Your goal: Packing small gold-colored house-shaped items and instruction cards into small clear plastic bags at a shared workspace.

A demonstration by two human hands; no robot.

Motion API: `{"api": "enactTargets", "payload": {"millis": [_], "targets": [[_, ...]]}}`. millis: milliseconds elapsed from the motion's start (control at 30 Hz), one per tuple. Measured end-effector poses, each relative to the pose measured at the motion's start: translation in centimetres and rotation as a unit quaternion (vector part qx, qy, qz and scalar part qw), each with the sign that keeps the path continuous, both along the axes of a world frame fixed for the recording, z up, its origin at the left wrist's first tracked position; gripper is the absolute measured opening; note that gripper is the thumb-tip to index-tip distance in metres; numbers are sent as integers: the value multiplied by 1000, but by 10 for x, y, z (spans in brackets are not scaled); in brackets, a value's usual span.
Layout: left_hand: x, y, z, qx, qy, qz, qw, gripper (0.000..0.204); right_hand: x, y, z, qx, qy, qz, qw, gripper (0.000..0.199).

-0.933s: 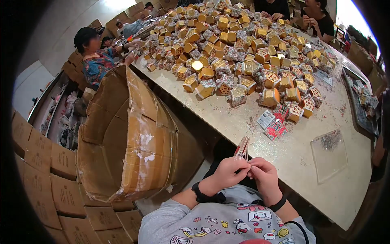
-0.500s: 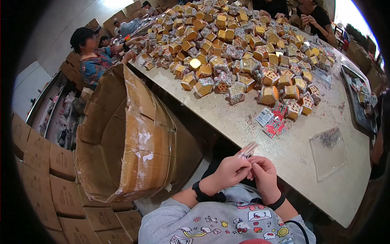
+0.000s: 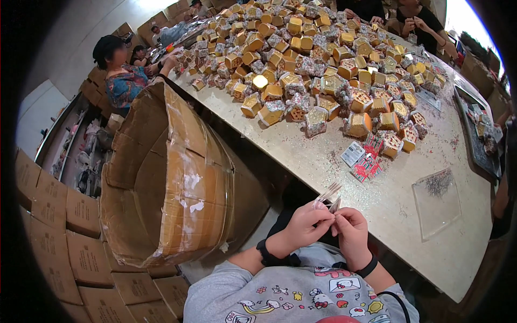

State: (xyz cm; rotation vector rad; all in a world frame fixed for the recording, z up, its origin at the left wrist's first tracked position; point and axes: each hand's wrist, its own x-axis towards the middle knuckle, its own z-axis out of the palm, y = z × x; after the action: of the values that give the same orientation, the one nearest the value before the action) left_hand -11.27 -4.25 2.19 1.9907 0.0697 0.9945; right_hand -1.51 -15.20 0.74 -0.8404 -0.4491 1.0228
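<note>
My left hand [image 3: 305, 224] and my right hand [image 3: 353, 229] meet close to my chest, just off the near edge of the long table [image 3: 301, 156]. Together they pinch a small bundle of thin clear packets [image 3: 328, 195] that sticks up between the fingers. Both wrists wear black bands. On the table ahead lies a small pile of red and white packets [image 3: 365, 161], and beyond it a big heap of little gold and glittery house-shaped boxes [image 3: 318, 70].
A large open cardboard box [image 3: 167, 172] stands at my left beside the table. Stacked cartons [image 3: 59, 226] fill the lower left. A clear tray [image 3: 437, 202] with glitter lies at the right. A person in a patterned top [image 3: 121, 81] and others sit around the far end.
The bundle of thin packets has tilted from upright toward the right between my fingers. My hands stay in the same spot.
</note>
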Motion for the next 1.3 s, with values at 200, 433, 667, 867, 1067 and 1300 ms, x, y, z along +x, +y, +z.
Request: {"api": "enactTargets", "payload": {"millis": [200, 433, 667, 867, 1067, 1300], "targets": [[2, -4, 4, -19, 8, -9, 1000, 13, 1, 2, 2, 13, -64, -28, 997, 7], [1, -5, 3, -64, 33, 3, 997, 12, -2, 5, 7, 19, -51, -33, 998, 7], [0, -5, 8, -8, 30, 3, 1000, 12, 1, 2, -2, 17, -51, -35, 998, 4], [0, -5, 4, -20, 23, 2, 1000, 9, 1, 2, 0, 22, -48, -22, 998, 8], [-3, -1, 5, -55, 67, 30, 996, 18, 2, -1, 4, -35, -152, 16, 988, 10], [-5, 7, 9, -110, 84, -65, 988, 16, 11, -5, 11, -75, -285, 21, 955, 9]]}}
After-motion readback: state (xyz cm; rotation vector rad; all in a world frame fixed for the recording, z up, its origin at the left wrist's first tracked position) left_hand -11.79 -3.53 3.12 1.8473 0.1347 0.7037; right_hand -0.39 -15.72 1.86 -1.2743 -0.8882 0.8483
